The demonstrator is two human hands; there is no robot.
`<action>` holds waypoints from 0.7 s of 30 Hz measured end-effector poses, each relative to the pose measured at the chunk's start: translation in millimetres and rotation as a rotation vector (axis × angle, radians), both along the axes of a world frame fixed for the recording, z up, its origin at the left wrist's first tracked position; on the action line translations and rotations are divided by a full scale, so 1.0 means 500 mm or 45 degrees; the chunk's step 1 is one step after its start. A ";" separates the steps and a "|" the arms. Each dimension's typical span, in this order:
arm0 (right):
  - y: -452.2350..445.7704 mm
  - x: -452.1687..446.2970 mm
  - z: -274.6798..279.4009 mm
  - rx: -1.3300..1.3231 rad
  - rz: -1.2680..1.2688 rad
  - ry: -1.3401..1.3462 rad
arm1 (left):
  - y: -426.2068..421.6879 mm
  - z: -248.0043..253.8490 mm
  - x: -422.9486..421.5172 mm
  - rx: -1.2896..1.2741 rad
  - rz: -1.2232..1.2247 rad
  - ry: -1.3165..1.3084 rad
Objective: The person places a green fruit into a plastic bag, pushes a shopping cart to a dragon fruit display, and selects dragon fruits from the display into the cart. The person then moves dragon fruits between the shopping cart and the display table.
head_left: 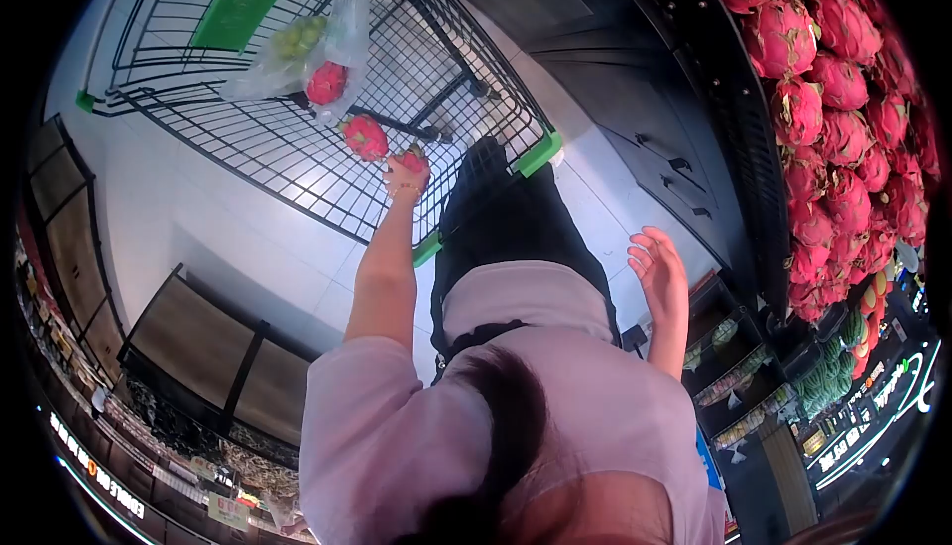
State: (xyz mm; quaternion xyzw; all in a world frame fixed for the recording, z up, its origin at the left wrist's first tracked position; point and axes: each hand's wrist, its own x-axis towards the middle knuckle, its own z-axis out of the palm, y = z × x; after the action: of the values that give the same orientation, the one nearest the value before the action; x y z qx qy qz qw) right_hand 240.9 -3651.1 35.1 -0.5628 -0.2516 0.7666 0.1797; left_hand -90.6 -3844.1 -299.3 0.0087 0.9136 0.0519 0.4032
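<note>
My left hand [404,184] reaches down into the wire shopping cart [268,173], its fingers wrapped round a dragon fruit [413,157]. Close by in the cart lies another dragon fruit [365,136]. Farther in, a third dragon fruit [326,82] rests at a clear plastic bag [347,24]; whether it is inside the bag I cannot tell. Round green fruit [297,37] shows through the plastic. My right hand [658,265] is raised at my right side, holding nothing, with its fingers apart.
On my right, a black display stand [729,119] carries a heap of dragon fruits [843,138]. Watermelons [828,381] and bagged produce sit on shelves behind it. A brown-topped stand [193,347] is at lower left. The cart's green-cornered edge [538,154] is close to my legs.
</note>
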 end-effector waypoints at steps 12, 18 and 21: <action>0.035 -0.015 -0.032 0.026 0.002 0.006 | -0.044 -0.051 0.046 0.046 -0.163 -0.037; 0.054 -0.006 -0.033 0.078 0.031 0.084 | 0.024 0.040 0.019 0.411 0.131 0.286; 0.064 0.016 -0.026 0.114 -0.002 0.101 | 0.038 0.035 0.006 0.564 0.116 0.286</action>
State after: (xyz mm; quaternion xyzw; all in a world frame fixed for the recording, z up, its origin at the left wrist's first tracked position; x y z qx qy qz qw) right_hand 249.1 -3619.3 21.9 -0.5235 -0.2779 0.7761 0.2153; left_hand -87.4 -3825.1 -281.9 0.0612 0.9185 0.2676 0.2847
